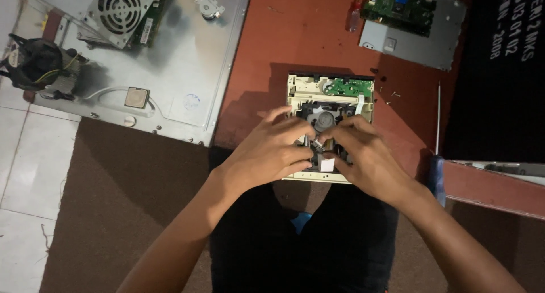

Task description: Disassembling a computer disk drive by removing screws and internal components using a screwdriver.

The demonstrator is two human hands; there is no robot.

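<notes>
Fingers [302, 138] of both hands pinched together over the middle of the opened optical drive [331, 100] — left hand [267, 151] and right hand [363, 154] meet on a small metal part [315, 142] there; exact grip hidden by knuckles. Drive sits on the red tabletop [295, 32], green circuit board [348, 87] at its far edge. Right of drive: loose screws [392, 94], long blue-handled screwdriver [436, 157]. Far right of drive — metal cover with another board [413, 20]. Left of drive: grey chassis panel [187, 60] with fan [119, 9].
</notes>
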